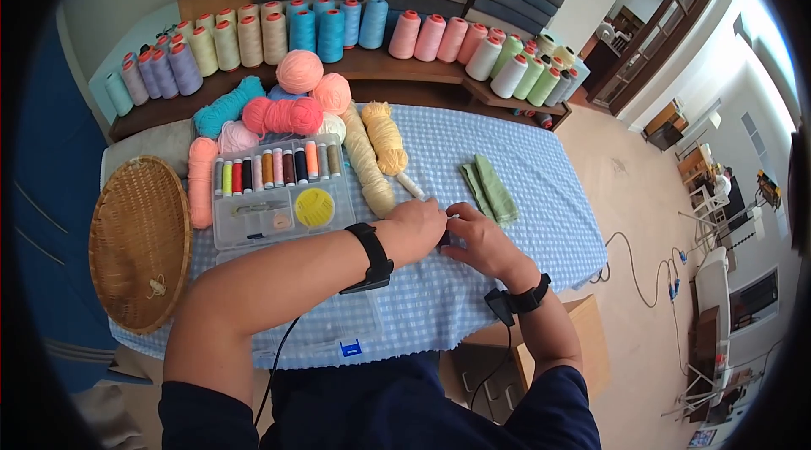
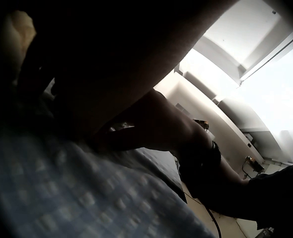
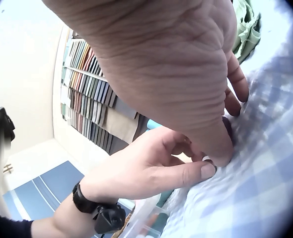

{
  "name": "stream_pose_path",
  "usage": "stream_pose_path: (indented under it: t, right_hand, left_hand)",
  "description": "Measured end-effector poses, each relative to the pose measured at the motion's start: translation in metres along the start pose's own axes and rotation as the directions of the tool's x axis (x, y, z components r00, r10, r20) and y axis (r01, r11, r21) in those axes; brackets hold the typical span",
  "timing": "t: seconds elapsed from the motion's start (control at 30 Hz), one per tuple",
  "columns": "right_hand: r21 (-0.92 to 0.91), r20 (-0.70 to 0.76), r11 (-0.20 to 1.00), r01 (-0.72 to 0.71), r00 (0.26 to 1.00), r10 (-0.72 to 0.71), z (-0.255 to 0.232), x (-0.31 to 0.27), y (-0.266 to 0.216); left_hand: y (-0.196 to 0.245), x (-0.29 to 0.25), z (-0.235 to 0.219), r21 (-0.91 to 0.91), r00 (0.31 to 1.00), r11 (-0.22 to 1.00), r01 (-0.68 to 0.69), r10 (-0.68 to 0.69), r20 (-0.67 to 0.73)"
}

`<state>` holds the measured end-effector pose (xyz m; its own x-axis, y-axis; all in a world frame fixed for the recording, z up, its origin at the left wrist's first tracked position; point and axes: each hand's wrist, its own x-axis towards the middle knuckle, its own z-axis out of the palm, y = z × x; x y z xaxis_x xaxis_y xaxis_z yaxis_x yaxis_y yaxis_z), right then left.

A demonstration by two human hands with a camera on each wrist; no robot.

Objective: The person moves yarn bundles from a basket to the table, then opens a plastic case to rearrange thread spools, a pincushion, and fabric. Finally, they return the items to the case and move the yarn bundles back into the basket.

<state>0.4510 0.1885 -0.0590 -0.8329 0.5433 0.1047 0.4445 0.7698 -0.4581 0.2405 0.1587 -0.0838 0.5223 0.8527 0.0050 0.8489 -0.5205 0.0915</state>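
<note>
My left hand [image 1: 411, 229] and right hand [image 1: 483, 241] meet low over the blue-and-white checked cloth. Between their fingertips is a small dark object [image 1: 445, 238], mostly hidden, so I cannot tell its kind. In the right wrist view the left thumb and fingers pinch a small piece with a pale part, right at the right hand's lower edge. The right fingers curl around the dark object from the other side. A white thread spool [image 1: 410, 187] lies just beyond the left knuckles. Folded green fabric [image 1: 490, 188] rests beyond the right hand. The left wrist view is very dark.
Left of the hands stands a clear case [image 1: 221, 226] of small thread spools. Yarn skeins [image 1: 283, 116] are heaped behind it, with a cream skein [image 1: 369, 167] near the left hand. A wicker basket [image 1: 139, 239] sits far left; thread cones [image 1: 331, 35] line the back shelf.
</note>
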Motion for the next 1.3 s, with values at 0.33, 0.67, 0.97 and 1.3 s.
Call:
stream_pose_path:
  t: [0.33, 0.67, 0.97, 1.3]
  right_hand:
    - [-0.060, -0.161, 0.998, 0.029, 0.986, -0.038, 0.002, 0.012, -0.023]
    - [0.039, 0.012, 0.917, 0.398, 0.917, -0.398, 0.024, 0.068, -0.126]
    - [0.065, 0.103, 0.838, 0.542, 0.831, -0.546, 0.061, 0.093, -0.173]
    - [0.024, 0.192, 0.819, 0.573, 0.801, -0.567, 0.102, 0.130, -0.215]
  left_hand:
    - [0.011, -0.135, -0.090, -0.280, 0.963, 0.957, 0.079, -0.146, -0.227]
    - [-0.005, -0.304, -0.058, -0.231, 0.856, 0.840, 0.491, -0.515, -0.053]
    - [-0.013, -0.296, -0.024, -0.125, 0.849, 0.847, 0.516, -0.526, -0.058]
    - [-0.002, -0.336, -0.054, -0.196, 0.784, 0.856, 0.478, -0.516, -0.344]
